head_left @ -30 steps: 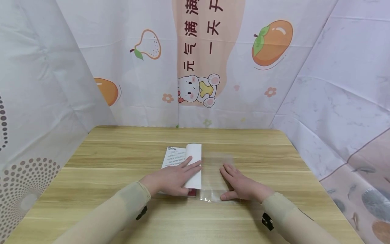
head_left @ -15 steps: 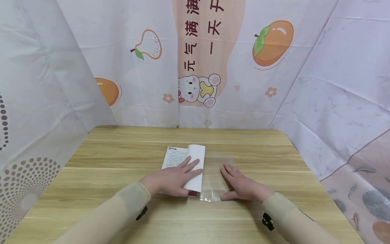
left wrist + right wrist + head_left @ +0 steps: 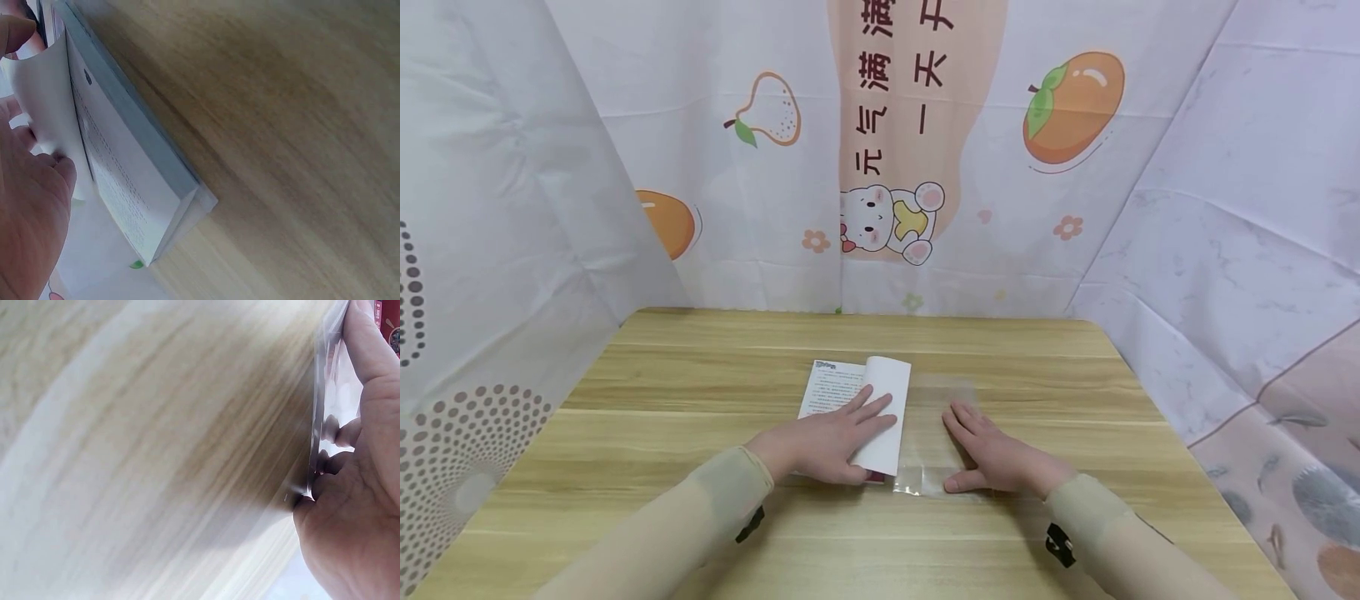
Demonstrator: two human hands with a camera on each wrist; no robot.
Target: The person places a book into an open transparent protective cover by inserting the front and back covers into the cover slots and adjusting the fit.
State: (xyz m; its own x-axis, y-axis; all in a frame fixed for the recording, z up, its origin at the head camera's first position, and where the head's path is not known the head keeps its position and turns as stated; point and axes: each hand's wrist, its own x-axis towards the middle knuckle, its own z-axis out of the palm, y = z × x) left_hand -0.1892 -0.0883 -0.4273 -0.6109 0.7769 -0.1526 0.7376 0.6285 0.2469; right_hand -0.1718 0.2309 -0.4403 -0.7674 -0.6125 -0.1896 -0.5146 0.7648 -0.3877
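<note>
A book (image 3: 831, 387) with a printed page facing up lies in the middle of the table. Its white leaf (image 3: 886, 417) is folded over to the right, and my left hand (image 3: 823, 442) presses it with spread fingers. In the left wrist view the leaf (image 3: 47, 94) curves up from the thick block of the book (image 3: 125, 169). Beside the book's right edge lies a clear plastic sheet (image 3: 922, 417). My right hand (image 3: 996, 454) rests on that sheet, fingers fairly straight and thumb apart. A dark red strip (image 3: 877, 477) shows below the leaf.
A wood-grain table (image 3: 700, 350) surrounds the book and sheet. Behind it hangs a white curtain (image 3: 760, 200) printed with fruit, lettering and a cartoon figure. More cloth hangs at both sides.
The white leaf has swung a little to the right and its lower corner has come lower, covering more of the red strip. My left fingers shifted slightly; my right hand stays put.
</note>
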